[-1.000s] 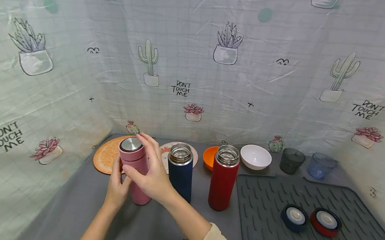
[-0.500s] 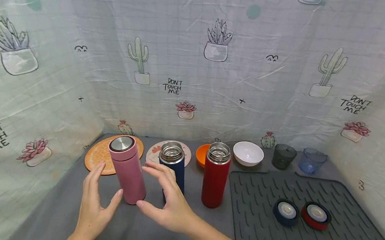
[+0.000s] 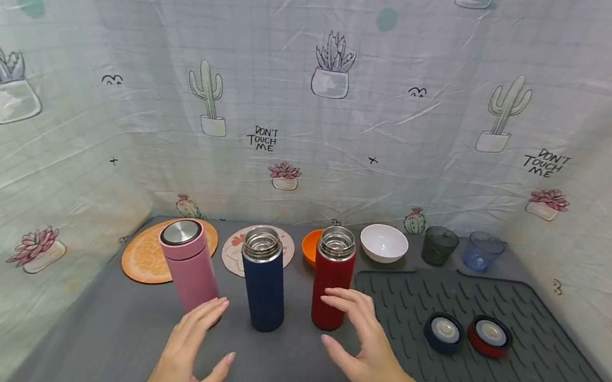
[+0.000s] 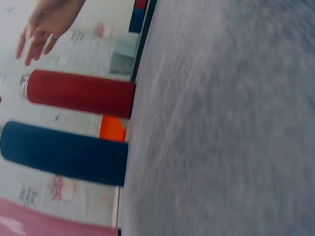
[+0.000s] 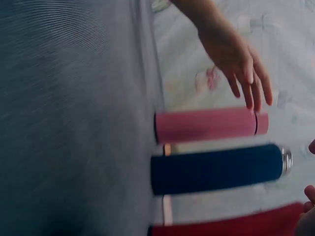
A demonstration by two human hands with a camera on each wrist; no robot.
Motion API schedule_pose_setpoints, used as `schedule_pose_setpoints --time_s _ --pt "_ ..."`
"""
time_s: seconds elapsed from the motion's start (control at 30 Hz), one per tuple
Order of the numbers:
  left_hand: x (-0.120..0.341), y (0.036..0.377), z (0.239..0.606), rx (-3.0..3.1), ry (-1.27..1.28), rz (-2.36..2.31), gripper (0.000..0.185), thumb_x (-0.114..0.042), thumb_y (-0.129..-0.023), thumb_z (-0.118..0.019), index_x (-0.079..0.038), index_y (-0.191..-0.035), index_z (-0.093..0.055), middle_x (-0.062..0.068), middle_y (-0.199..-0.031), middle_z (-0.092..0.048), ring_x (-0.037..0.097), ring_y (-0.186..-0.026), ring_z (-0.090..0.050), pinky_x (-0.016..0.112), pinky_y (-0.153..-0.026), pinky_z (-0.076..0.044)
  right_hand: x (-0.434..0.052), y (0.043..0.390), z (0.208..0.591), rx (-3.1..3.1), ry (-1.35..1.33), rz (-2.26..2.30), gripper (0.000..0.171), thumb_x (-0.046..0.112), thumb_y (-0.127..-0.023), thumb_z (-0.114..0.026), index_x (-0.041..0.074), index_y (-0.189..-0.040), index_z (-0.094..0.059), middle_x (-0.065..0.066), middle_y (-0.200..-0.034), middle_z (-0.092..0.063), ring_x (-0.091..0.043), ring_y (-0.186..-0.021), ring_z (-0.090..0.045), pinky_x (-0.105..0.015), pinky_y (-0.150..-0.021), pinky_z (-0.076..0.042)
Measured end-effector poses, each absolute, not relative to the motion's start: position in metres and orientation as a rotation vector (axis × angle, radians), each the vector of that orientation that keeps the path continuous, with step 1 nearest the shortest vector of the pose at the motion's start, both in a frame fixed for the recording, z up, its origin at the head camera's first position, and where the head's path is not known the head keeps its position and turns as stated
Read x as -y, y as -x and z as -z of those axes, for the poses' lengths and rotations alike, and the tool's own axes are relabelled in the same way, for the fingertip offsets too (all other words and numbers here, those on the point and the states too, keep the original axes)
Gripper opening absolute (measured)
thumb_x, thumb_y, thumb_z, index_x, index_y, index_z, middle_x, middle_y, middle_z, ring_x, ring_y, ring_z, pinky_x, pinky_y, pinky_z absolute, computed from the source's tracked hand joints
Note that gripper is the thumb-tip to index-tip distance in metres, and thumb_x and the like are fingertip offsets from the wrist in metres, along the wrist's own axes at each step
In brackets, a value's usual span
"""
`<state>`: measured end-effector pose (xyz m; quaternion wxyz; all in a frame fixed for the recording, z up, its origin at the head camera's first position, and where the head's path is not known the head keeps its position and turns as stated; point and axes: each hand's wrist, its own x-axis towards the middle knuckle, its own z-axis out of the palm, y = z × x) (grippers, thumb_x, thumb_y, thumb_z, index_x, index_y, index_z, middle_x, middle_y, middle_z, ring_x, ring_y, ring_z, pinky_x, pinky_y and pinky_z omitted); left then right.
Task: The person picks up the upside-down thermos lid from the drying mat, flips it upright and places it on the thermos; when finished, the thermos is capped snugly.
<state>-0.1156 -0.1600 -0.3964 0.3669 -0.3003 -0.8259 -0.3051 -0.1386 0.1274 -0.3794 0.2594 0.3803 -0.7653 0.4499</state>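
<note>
Hovering hands: left hand (image 3: 188,355) and right hand (image 3: 370,345) both spread, holding nothing.
Tipping risk: right fingers near the lidless red steel flask (image 3: 332,278); a careless brush could topple it.

Head view: from above my brow, facing forward and down over the grey table (image 3: 111,333) to the cactus cloth (image 3: 322,59) behind; widest, farthest off.

Left wrist view: low, close to the tabletop, turned on its side, facing the red flask (image 4: 78,93) and blue flask (image 4: 64,153).

Right wrist view: equally low and sideways, facing the pink flask (image 5: 209,125).

Shared: all three views hold the three flasks; each wrist view catches my opposite hand.
</note>
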Motion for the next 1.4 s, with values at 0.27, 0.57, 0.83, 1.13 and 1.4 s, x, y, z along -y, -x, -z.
schedule_pose_setpoints --time_s 0.27,0.57,0.83,1.13,1.4 --pt "0.138 0.118 0.405 2.247 0.878 0.793 0.064 -0.028 -0.075 -0.073 -0.016 -0.133 -0.047 0.004 -0.131 -0.047 0.023 -0.122 -0.039 0.024 -0.100 -0.023 -0.188 0.138 0.404 2.287 -0.762 -1.089 0.055 0.001 -0.076 -0.071 0.010 -0.126 -0.051 -0.005 -0.132 -0.042 -0.022 -0.119 -0.030 -0.036 -0.089 -0.033" --pt "0.114 0.123 0.416 2.533 0.971 0.955 0.049 -0.036 -0.082 -0.067 -0.027 -0.128 -0.050 -0.010 -0.130 -0.045 0.019 -0.125 -0.037 0.055 -0.088 -0.039 -0.244 0.156 0.429 2.438 -0.399 -0.910 0.052 0.003 -0.073 -0.071 0.002 -0.121 -0.050 -0.025 -0.125 -0.039 -0.046 -0.114 -0.023 -0.062 -0.078 -0.024" --pt "0.108 0.129 0.429 2.714 0.975 1.194 0.041 -0.035 -0.087 -0.062 -0.028 -0.126 -0.051 -0.006 -0.126 -0.050 0.017 -0.120 -0.042 0.051 -0.091 -0.040 -0.265 0.157 0.441 2.706 -0.211 -0.748 0.058 0.011 -0.076 -0.071 -0.002 -0.126 -0.045 -0.031 -0.124 -0.035 -0.050 -0.114 -0.022 -0.062 -0.079 -0.025" --pt "0.111 0.136 0.433 2.729 0.956 1.383 0.041 -0.033 -0.088 -0.060 -0.020 -0.126 -0.052 -0.007 -0.123 -0.052 0.019 -0.112 -0.049 0.046 -0.089 -0.044 -0.271 0.157 0.444 2.761 -0.093 -0.562 0.059 0.014 -0.074 -0.070 -0.004 -0.124 -0.045 -0.035 -0.121 -0.034 -0.052 -0.106 -0.030 -0.061 -0.074 -0.032" --pt "0.111 0.138 0.430 2.752 0.915 1.501 0.041 -0.032 -0.089 -0.059 -0.012 -0.124 -0.054 0.002 -0.120 -0.056 0.024 -0.110 -0.052 0.048 -0.088 -0.044 -0.278 0.160 0.446 2.788 -0.059 -0.601 0.062 0.014 -0.073 -0.070 -0.008 -0.124 -0.043 -0.037 -0.113 -0.040 -0.055 -0.097 -0.041 -0.059 -0.067 -0.040"
